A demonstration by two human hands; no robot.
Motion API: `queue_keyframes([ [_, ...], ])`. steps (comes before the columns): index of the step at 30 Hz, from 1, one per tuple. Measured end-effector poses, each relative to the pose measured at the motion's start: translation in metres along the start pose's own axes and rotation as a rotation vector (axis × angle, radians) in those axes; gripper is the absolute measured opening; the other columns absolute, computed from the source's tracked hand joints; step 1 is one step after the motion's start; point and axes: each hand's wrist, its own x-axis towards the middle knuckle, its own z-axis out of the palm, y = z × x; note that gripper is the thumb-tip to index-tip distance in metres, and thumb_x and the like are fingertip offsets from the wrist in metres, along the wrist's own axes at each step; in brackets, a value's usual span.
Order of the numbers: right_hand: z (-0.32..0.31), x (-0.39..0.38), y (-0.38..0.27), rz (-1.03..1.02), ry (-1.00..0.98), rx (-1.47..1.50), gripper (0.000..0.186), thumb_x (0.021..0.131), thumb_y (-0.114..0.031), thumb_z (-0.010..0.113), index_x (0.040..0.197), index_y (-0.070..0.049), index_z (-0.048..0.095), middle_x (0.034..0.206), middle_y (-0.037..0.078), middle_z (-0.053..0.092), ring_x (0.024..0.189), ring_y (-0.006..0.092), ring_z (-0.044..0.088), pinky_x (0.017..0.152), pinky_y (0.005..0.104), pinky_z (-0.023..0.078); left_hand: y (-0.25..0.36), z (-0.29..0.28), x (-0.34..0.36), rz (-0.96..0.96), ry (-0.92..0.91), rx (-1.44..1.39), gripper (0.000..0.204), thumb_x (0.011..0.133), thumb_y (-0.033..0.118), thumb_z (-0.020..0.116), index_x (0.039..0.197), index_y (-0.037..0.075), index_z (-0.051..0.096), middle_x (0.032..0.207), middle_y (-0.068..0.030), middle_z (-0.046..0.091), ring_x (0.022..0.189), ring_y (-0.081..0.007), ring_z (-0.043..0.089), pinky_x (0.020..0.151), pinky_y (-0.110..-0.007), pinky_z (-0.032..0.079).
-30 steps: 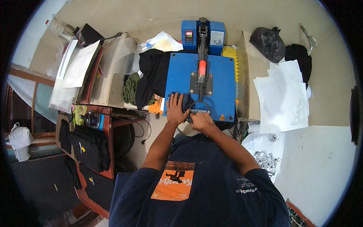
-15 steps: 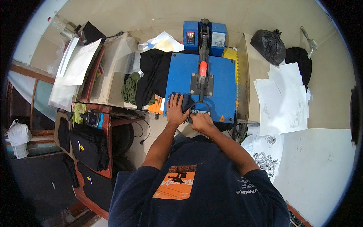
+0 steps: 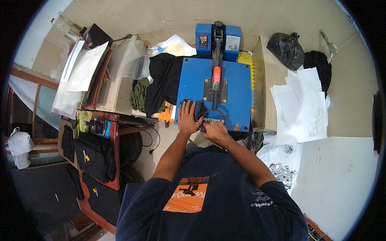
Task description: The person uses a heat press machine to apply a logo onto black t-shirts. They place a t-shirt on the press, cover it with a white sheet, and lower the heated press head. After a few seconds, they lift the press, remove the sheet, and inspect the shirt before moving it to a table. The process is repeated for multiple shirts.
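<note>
In the head view, a blue heat press (image 3: 237,92) stands shut in front of me, with a dark lever and a red sleeve along its middle. My left hand (image 3: 188,117) lies flat, fingers stretched, on a folded dark cloth (image 3: 198,109) at the plate's front left corner. Just right of it, my right hand (image 3: 215,131) is closed around the near side of the black loop handle (image 3: 225,116) at the lever's end; its fingertips are partly hidden. A black garment (image 3: 163,78) spills out from the press's left side.
White paper sheets (image 3: 299,108) and a black plastic bag (image 3: 286,50) lie on the right-hand counter. At left are an olive cloth (image 3: 140,94), a board with papers (image 3: 86,66) and stacked black garments (image 3: 94,154) on a red-edged table. A cable (image 3: 157,140) hangs below.
Both hands keep their places on the press. The whole view has shifted very slightly; nothing has been taken hold of or let go.
</note>
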Motion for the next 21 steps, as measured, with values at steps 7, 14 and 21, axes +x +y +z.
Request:
queue_keyframes([
  [7,0.002,0.003,-0.001,0.034,-0.031,0.007,0.027,0.081,-0.025,0.057,0.093,-0.001,0.065,0.084,0.022,0.068,0.08,0.0392,0.068,0.074,0.0495,0.053,-0.003,0.002,-0.001,0.017,0.05,-0.064,0.075,0.086,0.047,0.059,0.148,0.016,0.033,0.153,-0.0118,0.029,0.144,-0.0316,0.02,0.117,-0.053,0.014],
  [14,0.011,0.004,0.001,0.007,0.047,-0.066,0.031,0.077,-0.028,0.066,0.096,-0.003,0.065,0.094,0.017,0.068,0.085,0.0336,0.068,0.076,0.0439,0.055,-0.008,0.004,0.002,0.031,0.089,-0.099,0.078,0.087,0.048,0.057,0.147,0.004,0.032,0.151,-0.0137,0.033,0.143,-0.0331,0.023,0.116,-0.054,0.015],
  [21,0.004,0.01,-0.006,0.119,-0.068,-0.086,0.036,0.074,-0.03,0.069,0.099,-0.005,0.065,0.096,0.016,0.068,0.085,0.0316,0.068,0.075,0.0414,0.055,-0.01,-0.006,0.012,0.096,0.011,-0.069,0.085,0.082,0.053,0.063,0.143,0.002,0.035,0.146,-0.018,0.037,0.141,-0.0341,0.025,0.111,-0.064,0.011],
])
